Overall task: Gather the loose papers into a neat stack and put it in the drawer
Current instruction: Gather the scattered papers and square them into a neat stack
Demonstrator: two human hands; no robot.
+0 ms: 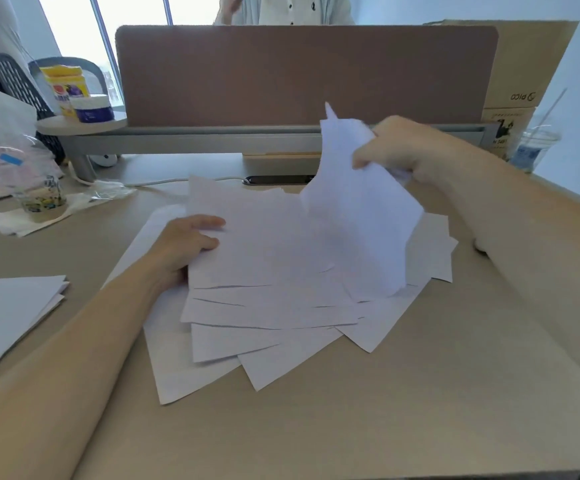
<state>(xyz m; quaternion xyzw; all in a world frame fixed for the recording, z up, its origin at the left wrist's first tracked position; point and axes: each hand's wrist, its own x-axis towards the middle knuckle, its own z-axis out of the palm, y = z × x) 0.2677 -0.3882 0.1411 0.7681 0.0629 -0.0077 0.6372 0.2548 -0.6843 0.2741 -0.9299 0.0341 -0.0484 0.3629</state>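
The right hand (409,150) pinches one white sheet (357,209) between thumb and fingers near its upper edge and holds it lifted and curled, its lower end touching the pile. The left hand (184,244) lies on the left edge of the loose papers (267,299), thumb on top of the uppermost sheet and fingers curled at the edge; whether they reach under it is hidden. The papers form one fanned heap in the middle of the beige desk (420,410), corners pointing in different directions; about eight to ten sheets show, though the overlaps make an exact count unsure. A second, squared stack of paper (8,313) lies apart at the desk's left edge.

Behind the heap stands one brown divider panel (302,74). On a small round shelf (80,124) at its left sit two containers: a yellow-lidded jar (63,88) and a lower white-lidded tub (93,107), contents not visible. One clear plastic cup (532,147) with a straw stands at the right, beside a cardboard box (523,81). Crumpled plastic bags (8,157) lie at the far left. A person in a light buttoned shirt (292,8) stands beyond the divider.
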